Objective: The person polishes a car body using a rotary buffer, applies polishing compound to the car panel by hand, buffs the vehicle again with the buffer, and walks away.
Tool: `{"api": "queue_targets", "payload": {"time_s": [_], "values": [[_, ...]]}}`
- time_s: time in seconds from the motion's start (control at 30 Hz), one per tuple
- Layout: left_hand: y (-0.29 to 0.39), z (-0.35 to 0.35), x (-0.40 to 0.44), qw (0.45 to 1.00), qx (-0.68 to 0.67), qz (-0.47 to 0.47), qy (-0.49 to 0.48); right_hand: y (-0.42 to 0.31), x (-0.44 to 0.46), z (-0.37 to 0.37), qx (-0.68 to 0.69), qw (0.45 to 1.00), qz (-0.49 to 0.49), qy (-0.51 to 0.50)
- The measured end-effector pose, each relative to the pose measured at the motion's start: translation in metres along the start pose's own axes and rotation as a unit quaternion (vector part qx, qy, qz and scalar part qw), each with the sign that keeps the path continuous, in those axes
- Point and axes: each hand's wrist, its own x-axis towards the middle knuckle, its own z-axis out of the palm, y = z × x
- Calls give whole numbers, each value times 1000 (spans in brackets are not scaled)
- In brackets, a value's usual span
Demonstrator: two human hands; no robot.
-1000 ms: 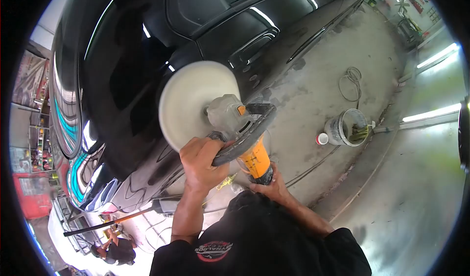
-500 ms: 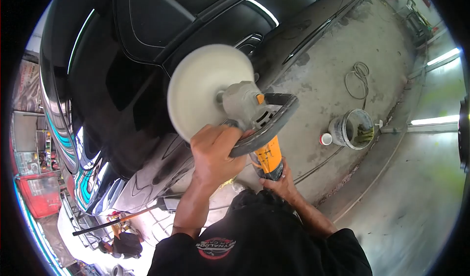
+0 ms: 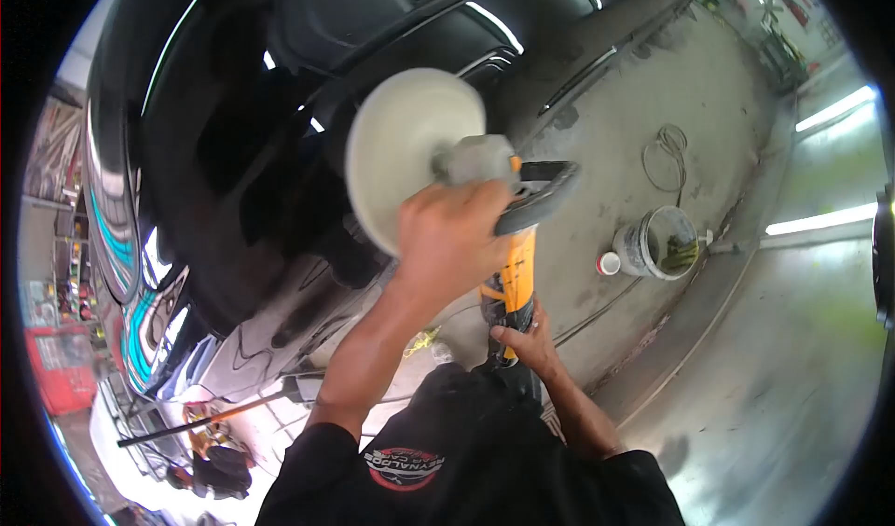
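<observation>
A yellow and black car polisher (image 3: 516,269) with a large round pale pad (image 3: 403,148) is held in both my hands. My left hand (image 3: 447,232) is closed around the polisher's black loop handle (image 3: 548,190), close behind the pad. Farther back, my right hand (image 3: 528,341) wraps the rear of the body, its thumb across the top. The pad faces the glossy black car (image 3: 233,181); whether it touches the panel I cannot tell. The polisher's head is slightly blurred.
On the concrete floor to the right are a bucket (image 3: 664,243) with a green cloth inside, a white container (image 3: 608,264) and a coiled cable (image 3: 665,159). A long pole (image 3: 200,421) lies at lower left, near another person (image 3: 222,470).
The polisher has shifted to the right and its pad slightly up along the car. My left hand has moved right and up with it. Both hands keep their grip.
</observation>
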Motion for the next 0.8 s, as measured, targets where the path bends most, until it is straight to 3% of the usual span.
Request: {"api": "queue_targets", "payload": {"time_s": [0.13,0.3,0.5,0.77,0.8], "values": [[-7,36,44,999,6,9,-32,-13,11,-4,-2,997,33,67],[-5,54,69,995,6,-35,-97,-13,21,-24,-17,995,1,101],[0,34,2,998,-24,-39,-45,5,-25,-9,-50,993,53,93],[-8,-24,-86,999,-19,-36,35,65,-69,14,-32,994,105,23],[-9,-28,-95,999,-13,-38,32,68,-69,18,-78,992,104,3]]}}
